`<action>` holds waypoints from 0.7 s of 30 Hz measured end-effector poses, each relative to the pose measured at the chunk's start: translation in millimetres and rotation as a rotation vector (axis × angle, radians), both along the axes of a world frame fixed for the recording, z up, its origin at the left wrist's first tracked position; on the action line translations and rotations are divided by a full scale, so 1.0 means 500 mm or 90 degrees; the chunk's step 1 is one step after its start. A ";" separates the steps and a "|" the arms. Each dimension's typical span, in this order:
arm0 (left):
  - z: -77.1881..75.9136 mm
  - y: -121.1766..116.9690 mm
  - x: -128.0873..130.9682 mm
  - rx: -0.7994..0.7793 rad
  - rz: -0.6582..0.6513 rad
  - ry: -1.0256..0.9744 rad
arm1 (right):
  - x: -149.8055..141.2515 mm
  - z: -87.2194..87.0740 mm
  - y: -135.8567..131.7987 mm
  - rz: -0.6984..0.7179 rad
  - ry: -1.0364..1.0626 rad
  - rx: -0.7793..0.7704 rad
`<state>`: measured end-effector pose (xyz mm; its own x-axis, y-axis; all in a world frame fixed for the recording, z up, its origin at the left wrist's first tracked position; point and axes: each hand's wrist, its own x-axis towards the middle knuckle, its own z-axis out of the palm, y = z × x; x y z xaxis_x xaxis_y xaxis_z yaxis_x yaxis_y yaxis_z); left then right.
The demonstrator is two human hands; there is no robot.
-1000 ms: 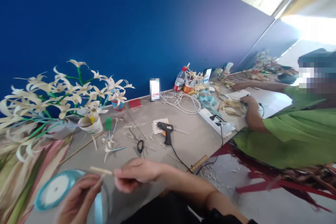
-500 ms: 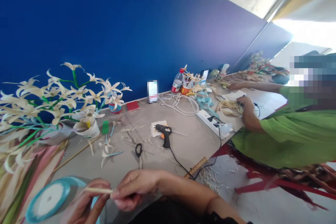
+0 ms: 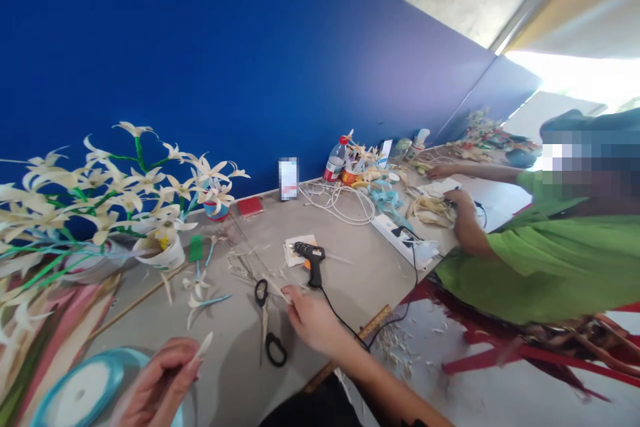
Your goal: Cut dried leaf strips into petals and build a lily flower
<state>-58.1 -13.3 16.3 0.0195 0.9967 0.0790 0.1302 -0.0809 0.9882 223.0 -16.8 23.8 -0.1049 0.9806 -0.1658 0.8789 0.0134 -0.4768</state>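
Observation:
At the bottom left, my left hand is closed on a short pale strip whose tip sticks up past the fingers. It hovers beside a spool of light-blue ribbon. My right hand is stretched out over the grey table. Its fingertips pinch a thin pale sliver lying there. Black-handled scissors lie just left of that hand. A black glue gun stands just beyond it, its cord running under my wrist.
Pale handmade flowers on green stems and a white cup fill the left. A power strip, white cables, a water bottle and scraps lie farther back. A person in a green shirt works on the right.
My right hand let go of the strip that both hands held and reached forward to the table by the scissors. My left hand kept the strip. The view tilted slightly.

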 end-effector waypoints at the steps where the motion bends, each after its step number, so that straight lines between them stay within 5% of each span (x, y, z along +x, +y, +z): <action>1: -0.001 0.003 0.002 -0.005 -0.001 0.000 | 0.006 -0.009 -0.005 -0.009 -0.015 0.002; 5: 0.002 0.008 0.009 -0.024 -0.016 -0.005 | 0.017 -0.021 -0.008 -0.023 -0.055 0.015; 11: 0.015 -0.002 0.030 -0.029 -0.037 -0.010 | -0.002 0.021 0.009 -0.015 -0.050 0.086; 14: 0.032 -0.007 0.053 -0.025 -0.089 -0.004 | -0.023 0.044 0.014 0.031 0.119 0.127; 18: 0.060 -0.011 0.077 -0.013 -0.183 0.001 | -0.071 0.052 0.012 0.109 0.473 -0.009; 21: 0.075 -0.012 0.080 -0.011 -0.206 0.002 | -0.107 0.046 0.005 0.094 0.574 -0.054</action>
